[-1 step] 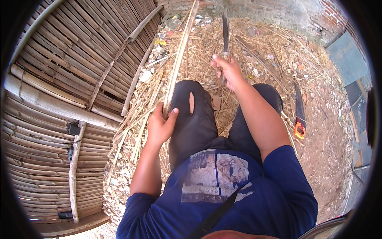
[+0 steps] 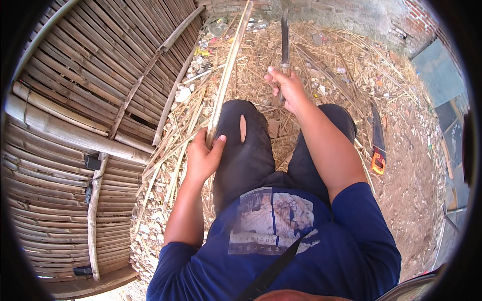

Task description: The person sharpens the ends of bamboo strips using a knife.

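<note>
My left hand [image 2: 205, 154] is closed round the near end of a long, pale split bamboo strip [image 2: 229, 71], beside my left knee. The strip slants up and away, its far end reaching toward the wall. Over the gap between my knees, my right hand [image 2: 287, 88] grips the handle of a machete [image 2: 285, 42]. Its dark blade points straight away from me, apart from the strip and to the right of it. My fingers hide part of the handle.
A slatted bamboo wall [image 2: 65, 115] rises close on the left; a brick wall [image 2: 346, 17] stands at the far side. Bamboo shavings [image 2: 256, 55] litter the stony ground. A handsaw [image 2: 377, 145] with an orange handle lies to the right, with grey sheets [image 2: 441, 72] beyond it.
Hardly anything differs. My right hand and the machete have shifted very slightly; my left hand keeps its hold on the bamboo strip.
</note>
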Demonstrator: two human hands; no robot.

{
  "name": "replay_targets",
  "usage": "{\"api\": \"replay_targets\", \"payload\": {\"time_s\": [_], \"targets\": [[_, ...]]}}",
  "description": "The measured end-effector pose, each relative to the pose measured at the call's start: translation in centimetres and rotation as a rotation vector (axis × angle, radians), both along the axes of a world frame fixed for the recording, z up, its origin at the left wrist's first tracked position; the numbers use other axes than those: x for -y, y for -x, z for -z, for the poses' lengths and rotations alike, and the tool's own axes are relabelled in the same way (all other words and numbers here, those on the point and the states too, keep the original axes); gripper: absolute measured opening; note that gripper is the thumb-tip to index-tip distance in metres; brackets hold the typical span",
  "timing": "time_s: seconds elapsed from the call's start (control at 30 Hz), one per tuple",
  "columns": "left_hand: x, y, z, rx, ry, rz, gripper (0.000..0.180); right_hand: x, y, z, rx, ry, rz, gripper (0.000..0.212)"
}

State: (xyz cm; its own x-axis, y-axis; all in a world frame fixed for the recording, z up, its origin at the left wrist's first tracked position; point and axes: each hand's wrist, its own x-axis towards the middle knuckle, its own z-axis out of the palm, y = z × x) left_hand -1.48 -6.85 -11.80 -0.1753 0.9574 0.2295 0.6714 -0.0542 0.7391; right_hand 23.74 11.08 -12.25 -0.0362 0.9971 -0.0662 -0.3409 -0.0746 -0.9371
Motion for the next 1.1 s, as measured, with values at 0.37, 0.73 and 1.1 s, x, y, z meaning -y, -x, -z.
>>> {"api": "replay_targets", "payload": {"time_s": [0.37,0.73,1.1], "targets": [[-1.1,-3.1,-0.6,-0.09,0.105,0.075,0.057,-0.9,2.0,0.2,-0.281,0.047,-0.034,0.041],[0.1,-2.2,1.4,-0.14,0.07,0.069,0.052,-1.0,2.9,0.0,-0.361,0.067,-0.029,0.031],[9.3,5.0,5.9,-0.206,-0.356,0.169,0.018,-0.5,3.2,0.1,-0.19,0.032,0.076,0.031]]}}
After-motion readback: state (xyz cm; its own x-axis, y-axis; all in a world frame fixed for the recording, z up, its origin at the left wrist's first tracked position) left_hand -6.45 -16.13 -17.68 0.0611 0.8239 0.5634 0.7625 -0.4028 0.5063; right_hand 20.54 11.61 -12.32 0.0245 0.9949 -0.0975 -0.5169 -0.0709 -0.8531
